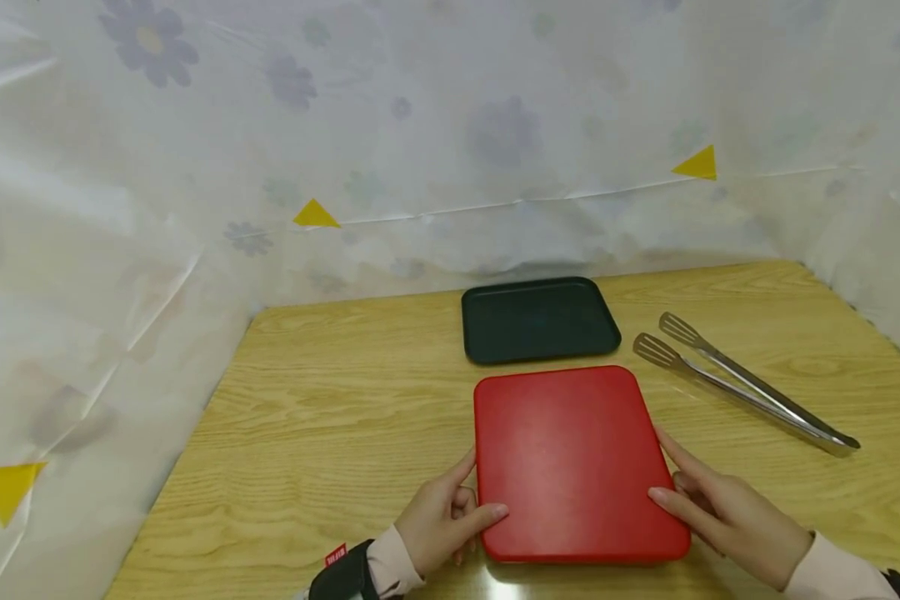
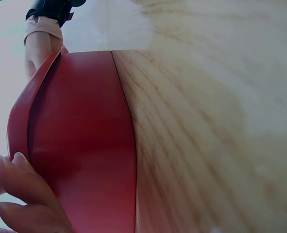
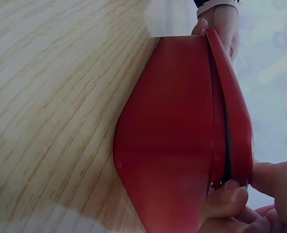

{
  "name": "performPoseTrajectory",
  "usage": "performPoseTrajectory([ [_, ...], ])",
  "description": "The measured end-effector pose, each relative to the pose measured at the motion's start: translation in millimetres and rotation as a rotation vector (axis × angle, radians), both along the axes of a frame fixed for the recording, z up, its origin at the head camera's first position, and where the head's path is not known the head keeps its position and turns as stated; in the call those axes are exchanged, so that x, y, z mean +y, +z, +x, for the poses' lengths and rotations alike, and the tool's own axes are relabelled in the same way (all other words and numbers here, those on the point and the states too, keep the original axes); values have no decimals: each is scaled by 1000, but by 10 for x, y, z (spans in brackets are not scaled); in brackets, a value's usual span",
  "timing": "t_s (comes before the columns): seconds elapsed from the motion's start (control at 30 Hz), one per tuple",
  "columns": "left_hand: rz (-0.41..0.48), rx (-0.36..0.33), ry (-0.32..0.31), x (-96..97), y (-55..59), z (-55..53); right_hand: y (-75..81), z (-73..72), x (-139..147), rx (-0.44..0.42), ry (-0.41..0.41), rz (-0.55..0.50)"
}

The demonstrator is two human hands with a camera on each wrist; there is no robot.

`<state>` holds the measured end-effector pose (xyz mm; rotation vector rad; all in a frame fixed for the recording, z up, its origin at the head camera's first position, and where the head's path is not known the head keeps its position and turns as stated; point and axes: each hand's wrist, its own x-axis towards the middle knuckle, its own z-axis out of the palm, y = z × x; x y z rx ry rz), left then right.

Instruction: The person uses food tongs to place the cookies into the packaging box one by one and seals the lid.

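A red square box with rounded corners stands on the table, its body (image 3: 167, 126) seen side-on in the right wrist view. Its flat red lid (image 1: 570, 458) sits on top, with a dark gap beneath its edge in the right wrist view. My left hand (image 1: 444, 518) grips the lid's left edge, thumb on top and fingers at the side. On the opposite edge, my right hand (image 1: 735, 521) pinches the lid between thumb and fingers. The inside of the box is hidden.
A dark green tray (image 1: 540, 321) lies behind the box, near the table's back edge. To the right, metal tongs (image 1: 750, 392) with slotted ends lie spread on the wooden table (image 1: 330, 408). Flowered sheeting (image 1: 420, 108) with yellow tape triangles surrounds the table.
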<state>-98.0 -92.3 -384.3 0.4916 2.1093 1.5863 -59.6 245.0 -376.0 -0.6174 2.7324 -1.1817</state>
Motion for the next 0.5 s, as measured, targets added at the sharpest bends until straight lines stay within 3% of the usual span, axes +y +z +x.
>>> performPoseTrajectory([
  [0.27, 18, -40, -3, 17, 0, -22, -10, -1, 35, -180, -10, -170],
  [0.5, 17, -48, 1, 15, -7, -20, -64, -18, 55, -231, 12, -249],
])
